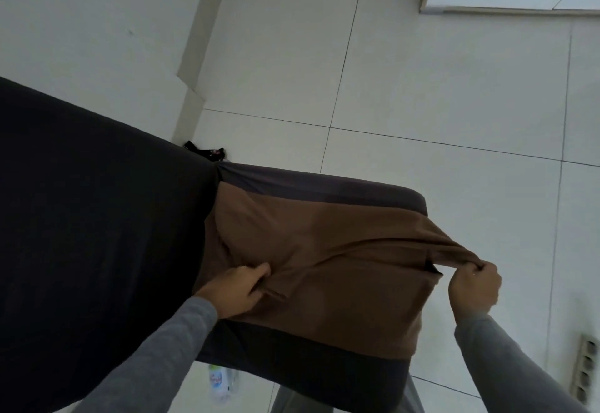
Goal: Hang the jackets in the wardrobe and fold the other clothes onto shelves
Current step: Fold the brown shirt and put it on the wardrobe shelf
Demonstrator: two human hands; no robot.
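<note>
A brown garment lies spread over a dark grey padded surface in the middle of the view. My left hand pinches a fold of the brown cloth at its left side. At the right, my right hand grips a bunched corner of the same garment and holds it lifted off the surface's edge. Both arms wear grey sleeves.
A large black cloth-covered mass fills the left. White floor tiles spread beyond. A small dark item lies on the floor by the wall. A plastic bottle stands below; a power strip is at far right.
</note>
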